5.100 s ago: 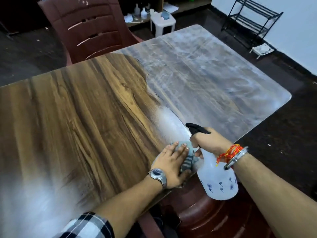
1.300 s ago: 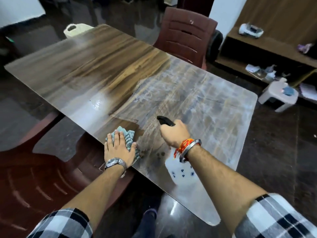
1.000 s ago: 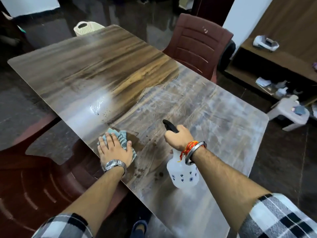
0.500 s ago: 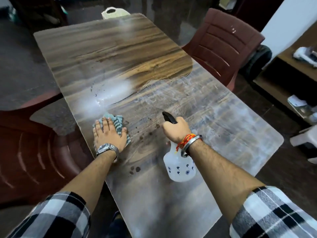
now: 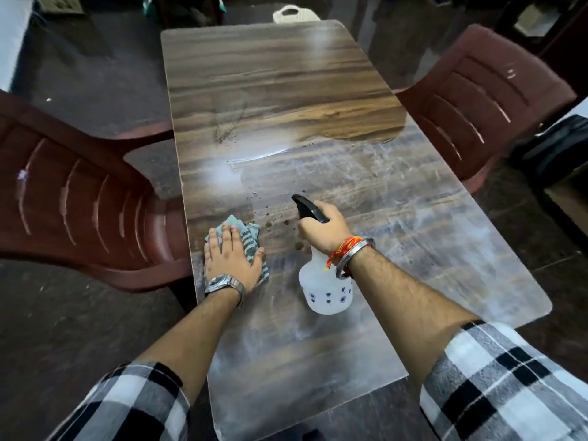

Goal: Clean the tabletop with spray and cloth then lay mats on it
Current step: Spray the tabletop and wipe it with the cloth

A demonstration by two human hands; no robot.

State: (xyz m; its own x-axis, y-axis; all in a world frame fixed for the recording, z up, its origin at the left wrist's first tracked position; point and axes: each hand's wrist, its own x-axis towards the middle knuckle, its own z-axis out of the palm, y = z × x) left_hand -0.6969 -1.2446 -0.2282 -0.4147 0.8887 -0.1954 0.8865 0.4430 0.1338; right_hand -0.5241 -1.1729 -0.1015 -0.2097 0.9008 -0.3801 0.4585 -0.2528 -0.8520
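Observation:
A long wood-grain tabletop (image 5: 286,74) runs away from me; its near and right parts look dusty white, its far part darker and cleaner. My left hand (image 5: 230,257) presses flat on a folded teal striped cloth (image 5: 251,237) near the table's left edge. My right hand (image 5: 323,230) grips the black trigger head of a white translucent spray bottle (image 5: 327,288), held just above the table with the nozzle pointing away from me. Dark droplets (image 5: 270,222) speckle the wood between cloth and nozzle. No mats are in view.
A maroon plastic chair (image 5: 79,202) stands close against the table's left side. Another maroon chair (image 5: 486,97) is at the right side. A pale basket (image 5: 294,14) sits on the floor beyond the far end. Dark floor surrounds the table.
My view has swung round so the table now runs lengthwise away from me. The cloth under my left hand has slid along the left edge. The spray bottle stays in my right hand.

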